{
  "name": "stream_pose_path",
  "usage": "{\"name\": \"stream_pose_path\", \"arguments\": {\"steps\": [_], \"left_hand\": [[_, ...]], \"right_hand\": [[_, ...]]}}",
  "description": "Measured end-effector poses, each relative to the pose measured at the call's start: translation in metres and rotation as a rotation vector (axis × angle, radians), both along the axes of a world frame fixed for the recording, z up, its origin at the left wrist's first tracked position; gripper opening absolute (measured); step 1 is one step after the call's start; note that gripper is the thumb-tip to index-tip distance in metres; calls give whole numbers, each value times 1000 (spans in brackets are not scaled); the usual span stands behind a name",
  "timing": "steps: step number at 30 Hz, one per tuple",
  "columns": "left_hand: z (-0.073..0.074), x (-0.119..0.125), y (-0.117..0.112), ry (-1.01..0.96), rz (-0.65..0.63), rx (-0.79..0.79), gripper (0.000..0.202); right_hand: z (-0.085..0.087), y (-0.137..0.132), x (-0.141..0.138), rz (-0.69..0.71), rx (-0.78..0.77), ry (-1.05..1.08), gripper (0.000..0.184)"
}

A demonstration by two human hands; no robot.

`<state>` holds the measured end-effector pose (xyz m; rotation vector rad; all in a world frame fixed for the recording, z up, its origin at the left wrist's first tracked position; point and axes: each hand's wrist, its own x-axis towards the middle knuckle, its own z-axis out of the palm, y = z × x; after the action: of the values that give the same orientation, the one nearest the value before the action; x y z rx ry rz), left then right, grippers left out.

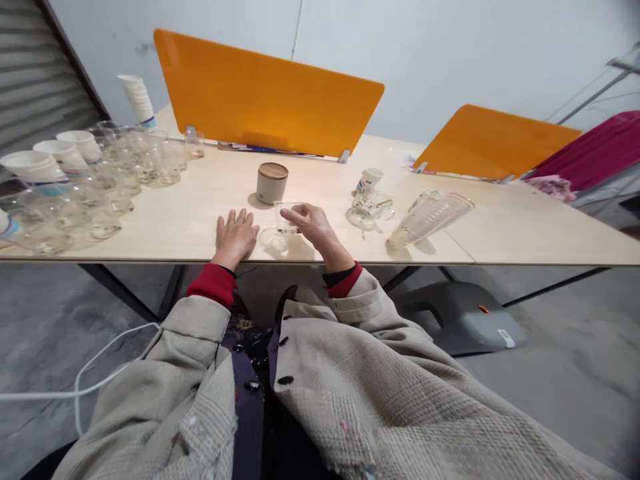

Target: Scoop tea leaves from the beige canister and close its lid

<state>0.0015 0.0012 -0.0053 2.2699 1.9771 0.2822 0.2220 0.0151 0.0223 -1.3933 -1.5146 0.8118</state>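
Near the close edge of the worktop [210,193], a clear cup [283,224] stands upright, with a little something dark at its bottom. The right hand [315,223] has it pinched between thumb and fingers from the right side; whether the base touches the surface, I cannot tell. Just left of it, the left hand [237,235] lies palm down, its fingers slightly spread, holding nothing. Right behind the cup sits a pale canister [271,188] with a wooden lid [273,171].

To the right is a clear glass vessel [371,209] with a handle, a white paper cup [370,179] just behind it. Farther right, a long stack of nested clear cups [433,220] lies on its side, pointing away at a slant.

Well off to the left crowd many clear cups [107,180], with dark bits in their bottoms. Among them are 3 white paper cups [65,155] in a row, and behind rises a tilted stack of paper cups [137,100].

At the back stand 2 orange panels [270,93]. Below, a grey case [465,317] lies on the floor at right and a white cable [95,373] at left.
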Motion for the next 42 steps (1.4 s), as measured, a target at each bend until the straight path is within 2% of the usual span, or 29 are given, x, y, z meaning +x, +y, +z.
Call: {"name": "stream_pose_path", "arguments": {"steps": [3, 7, 12, 16, 21, 31, 39, 42], "left_hand": [[-1, 0, 1, -7, -7, 10, 68], [-5, -1, 3, 4, -8, 20, 68], [-6, -2, 4, -11, -15, 38, 67], [-5, -3, 3, -10, -16, 28, 67], [-3, -2, 1, -8, -22, 33, 68], [-4, -2, -1, -21, -15, 50, 66], [-2, -2, 0, -13, -19, 38, 67], [-3, -3, 2, -1, -15, 31, 67]], "right_hand": [[-8, 2, 0, 43, 68, 95, 66], [-15, 4, 3, 143, 110, 261, 87], [-19, 6, 7, 137, 156, 259, 100], [-19, 7, 11, 139, 179, 174, 95], [-24, 10, 18, 70, 191, 116, 91], [-37, 27, 31, 17, 228, 197, 110], [-45, 32, 45, -96, 191, 271, 106], [-46, 29, 43, -55, 176, 301, 100]]}}
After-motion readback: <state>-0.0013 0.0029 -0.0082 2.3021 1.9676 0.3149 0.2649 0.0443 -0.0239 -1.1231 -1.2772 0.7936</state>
